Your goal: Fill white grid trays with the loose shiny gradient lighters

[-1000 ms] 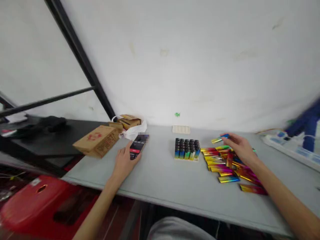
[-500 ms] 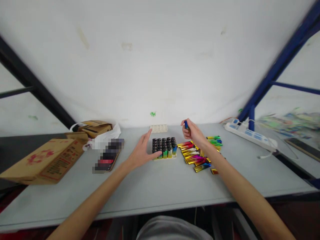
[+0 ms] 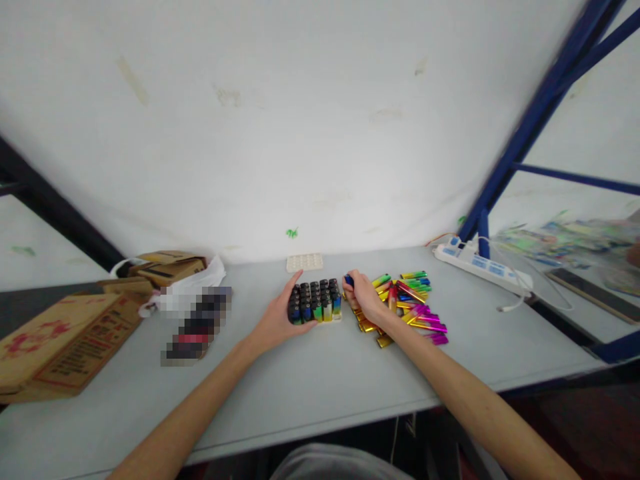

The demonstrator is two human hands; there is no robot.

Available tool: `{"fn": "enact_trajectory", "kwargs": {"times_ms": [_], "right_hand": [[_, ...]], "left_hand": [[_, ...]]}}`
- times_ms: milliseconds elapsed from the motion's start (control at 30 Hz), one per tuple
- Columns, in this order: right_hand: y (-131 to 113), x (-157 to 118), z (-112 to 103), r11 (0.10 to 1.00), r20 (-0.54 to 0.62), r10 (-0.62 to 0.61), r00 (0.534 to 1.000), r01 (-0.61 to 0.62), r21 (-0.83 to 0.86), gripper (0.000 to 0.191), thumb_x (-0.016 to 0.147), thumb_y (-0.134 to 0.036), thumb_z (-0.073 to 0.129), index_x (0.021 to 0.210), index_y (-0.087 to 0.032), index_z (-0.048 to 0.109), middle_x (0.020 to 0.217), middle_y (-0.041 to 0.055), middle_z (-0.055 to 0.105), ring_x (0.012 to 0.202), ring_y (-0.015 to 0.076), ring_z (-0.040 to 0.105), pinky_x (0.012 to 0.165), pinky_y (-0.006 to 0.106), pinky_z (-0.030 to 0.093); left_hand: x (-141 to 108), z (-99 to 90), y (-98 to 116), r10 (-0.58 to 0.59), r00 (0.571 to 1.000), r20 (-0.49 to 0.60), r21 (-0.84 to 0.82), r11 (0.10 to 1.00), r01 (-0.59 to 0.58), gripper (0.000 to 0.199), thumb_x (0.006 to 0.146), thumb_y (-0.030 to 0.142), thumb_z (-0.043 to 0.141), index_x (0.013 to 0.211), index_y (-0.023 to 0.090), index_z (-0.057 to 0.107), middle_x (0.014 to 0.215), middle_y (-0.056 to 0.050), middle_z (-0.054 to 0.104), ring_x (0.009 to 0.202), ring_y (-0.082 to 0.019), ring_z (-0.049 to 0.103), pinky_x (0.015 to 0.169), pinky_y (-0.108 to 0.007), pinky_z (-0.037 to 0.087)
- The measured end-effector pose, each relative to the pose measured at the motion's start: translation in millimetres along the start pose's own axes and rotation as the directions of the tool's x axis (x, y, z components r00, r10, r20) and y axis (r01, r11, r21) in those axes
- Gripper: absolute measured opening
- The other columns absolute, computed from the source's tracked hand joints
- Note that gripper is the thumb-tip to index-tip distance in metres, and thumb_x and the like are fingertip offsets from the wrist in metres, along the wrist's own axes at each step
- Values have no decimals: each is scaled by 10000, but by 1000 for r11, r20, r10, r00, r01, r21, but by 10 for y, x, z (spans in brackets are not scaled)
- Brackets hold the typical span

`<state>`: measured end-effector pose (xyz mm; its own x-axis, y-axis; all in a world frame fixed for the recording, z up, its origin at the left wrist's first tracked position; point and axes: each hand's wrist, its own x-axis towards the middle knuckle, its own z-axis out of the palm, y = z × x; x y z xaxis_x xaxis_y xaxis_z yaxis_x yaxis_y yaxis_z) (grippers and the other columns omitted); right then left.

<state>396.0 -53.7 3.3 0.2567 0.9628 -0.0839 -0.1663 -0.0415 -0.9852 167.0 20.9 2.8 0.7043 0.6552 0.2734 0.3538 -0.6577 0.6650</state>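
head view: right hand (image 3: 363, 297) curls closely round a blue-ended lighter (image 3: 349, 281), its long axis mostly hidden, just right of the upright block of black-topped, multicoloured lighters (image 3: 317, 303); nearer left hand (image 3: 277, 317), fingers spread wide, cups the block's left end.

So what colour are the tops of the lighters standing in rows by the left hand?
Black. The lighter tops show best in the head view.
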Motion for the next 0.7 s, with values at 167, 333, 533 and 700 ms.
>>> {"fn": "enact_trajectory", "kwargs": {"times_ms": [167,333,533,700], "right_hand": [[-18,-3,-9,999,-26,9,1000,-7,53,414,884,-515,426,592,-231,350,502,-86,210,423,70,123,395,212,107],[-32,-12,-14,1000,4,-3,1000,3,24,422,895,-513,418,586,-236,339,480,-80,226,412,77,138,385,221,121],[3,-8,-19,997,7,-72,997,73,-29,512,933,-635,431,658,-207,486,528,-73,254,433,82,187,411,231,153],[-61,-21,-88,940,107,-268,957,284,-187,586,986,-704,359,963,-196,651,655,-35,411,555,117,393,510,236,337]], "left_hand": [[19,6,-29,-28,1000,4,-73,997,28,1297,688,463,863,1652,245,23,1084,-50,727,979,-305,715,920,-450,576],[21,1,-47,-47,998,37,-84,995,49,1337,667,463,882,1651,284,-5,1149,-52,713,1044,-303,705,955,-456,562],[43,-57,-21,-61,995,77,-53,996,65,1329,672,476,878,1653,254,8,1150,-46,711,1059,-297,707,977,-438,544],[93,-75,-43,-20,996,87,-30,999,22,1322,666,503,875,1652,256,30,1220,-65,707,1159,-329,676,1044,-486,505]]}}
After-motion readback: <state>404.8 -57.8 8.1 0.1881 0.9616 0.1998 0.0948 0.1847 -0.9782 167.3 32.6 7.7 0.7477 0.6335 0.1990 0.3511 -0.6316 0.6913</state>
